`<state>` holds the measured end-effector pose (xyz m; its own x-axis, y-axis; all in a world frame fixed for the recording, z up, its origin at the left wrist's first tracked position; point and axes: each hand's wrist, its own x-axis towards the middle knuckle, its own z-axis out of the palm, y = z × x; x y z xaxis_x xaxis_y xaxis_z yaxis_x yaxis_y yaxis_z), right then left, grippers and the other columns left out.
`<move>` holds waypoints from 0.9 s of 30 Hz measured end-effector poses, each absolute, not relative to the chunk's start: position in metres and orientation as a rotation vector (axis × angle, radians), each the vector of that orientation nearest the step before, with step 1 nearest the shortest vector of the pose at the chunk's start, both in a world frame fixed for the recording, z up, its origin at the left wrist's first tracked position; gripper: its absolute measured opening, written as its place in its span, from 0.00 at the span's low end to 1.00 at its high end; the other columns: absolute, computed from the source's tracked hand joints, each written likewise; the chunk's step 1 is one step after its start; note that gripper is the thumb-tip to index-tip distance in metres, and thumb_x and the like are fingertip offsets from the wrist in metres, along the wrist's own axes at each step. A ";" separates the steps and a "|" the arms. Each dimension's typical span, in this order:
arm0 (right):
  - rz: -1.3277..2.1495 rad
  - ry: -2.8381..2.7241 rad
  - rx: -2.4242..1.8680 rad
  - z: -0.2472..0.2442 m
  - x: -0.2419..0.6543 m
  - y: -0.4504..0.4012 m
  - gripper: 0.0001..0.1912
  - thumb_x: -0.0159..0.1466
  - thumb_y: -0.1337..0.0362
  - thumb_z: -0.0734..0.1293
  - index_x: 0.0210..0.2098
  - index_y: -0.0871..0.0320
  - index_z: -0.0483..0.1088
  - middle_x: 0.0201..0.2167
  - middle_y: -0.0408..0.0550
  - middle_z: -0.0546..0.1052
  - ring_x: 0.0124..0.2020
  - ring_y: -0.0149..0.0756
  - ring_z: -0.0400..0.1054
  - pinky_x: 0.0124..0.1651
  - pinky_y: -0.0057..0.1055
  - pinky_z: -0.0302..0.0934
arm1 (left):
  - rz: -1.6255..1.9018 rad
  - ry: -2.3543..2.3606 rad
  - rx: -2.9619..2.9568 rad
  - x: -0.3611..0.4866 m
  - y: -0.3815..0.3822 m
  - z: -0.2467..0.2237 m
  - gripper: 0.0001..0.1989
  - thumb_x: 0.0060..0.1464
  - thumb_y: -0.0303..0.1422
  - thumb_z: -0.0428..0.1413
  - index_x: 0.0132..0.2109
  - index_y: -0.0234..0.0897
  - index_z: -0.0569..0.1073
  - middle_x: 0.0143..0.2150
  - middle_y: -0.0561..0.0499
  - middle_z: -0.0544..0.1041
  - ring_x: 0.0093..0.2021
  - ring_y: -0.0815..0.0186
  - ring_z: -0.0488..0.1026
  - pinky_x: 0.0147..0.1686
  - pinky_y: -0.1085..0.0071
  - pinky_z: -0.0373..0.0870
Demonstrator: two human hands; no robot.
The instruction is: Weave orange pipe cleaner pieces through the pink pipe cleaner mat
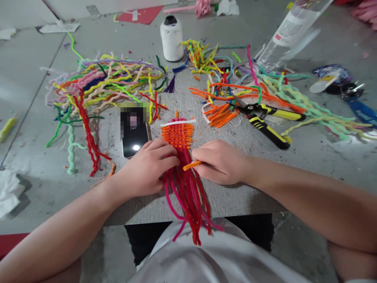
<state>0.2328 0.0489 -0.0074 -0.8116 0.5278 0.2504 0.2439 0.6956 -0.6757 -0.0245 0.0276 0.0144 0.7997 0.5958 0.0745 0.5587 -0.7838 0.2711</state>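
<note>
Pipe-cleaner weave [176, 135]: flat on the surface [244, 202], toward the middle of its near edge, between left and right grips.
Done so far: crossed by close-packed orange rows over the upper part, just below a white strip [178, 122] laid across the top; by judgement, less than half the length.
Left undone: below those rows, red and magenta strands [193, 204], loose and uncrossed as far as visible, trailing past the surface's near edge.
Right grip [216, 162]: pinching an orange pipe cleaner [192, 165] over the strands' right side.
Left grip [153, 163]: laid on the weave's lower left; fingertips partly hidden, cannot tell whether clenched on anything.
Cut orange lengths [222, 116]: heaped rightward of the weave, unused, beside yellow-and-black pliers [268, 131].
Smartphone [135, 135]: leftward of the weave; screen partly blurred, brand not readable.
Clear bottle [290, 35]: toward the surface's far right corner; white label with red patch, print too small to read.
Blue lanyard [365, 110]: at the right edge; pale lettering, not readable.
</note>
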 end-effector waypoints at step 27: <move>0.934 -2.425 -0.673 -0.007 0.231 0.046 0.16 0.70 0.57 0.61 0.30 0.53 0.52 0.23 0.37 0.58 0.25 0.30 0.52 0.32 0.32 0.44 | 0.212 0.745 2.962 -0.015 0.026 0.011 0.09 0.68 0.27 0.52 0.48 0.33 0.76 0.51 0.39 0.74 0.49 0.52 0.68 0.47 0.57 0.73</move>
